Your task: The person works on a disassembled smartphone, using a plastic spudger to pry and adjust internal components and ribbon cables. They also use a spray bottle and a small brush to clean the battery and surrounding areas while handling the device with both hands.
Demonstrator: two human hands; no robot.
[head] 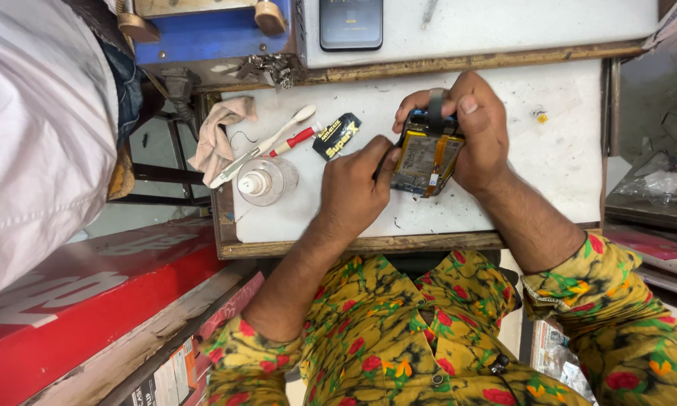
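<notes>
An opened phone [423, 159] with its back off, battery and orange flex cables showing, is held over a small white work table [549, 165]. My right hand [480, 128] wraps around the phone from the right and far side, with a dark strap-like piece sticking up between the fingers. My left hand [353, 188] presses against the phone's left edge, fingers pinched together, apparently on a thin dark tool that is mostly hidden.
On the table lie a black glue tube with a red cap [331, 135], a white toothbrush [259, 146], a clear dispenser bottle [263, 180] and a pinkish cloth [217, 131]. A dark phone [350, 24] rests on the upper shelf. Another person in a white shirt [37, 135] stands left.
</notes>
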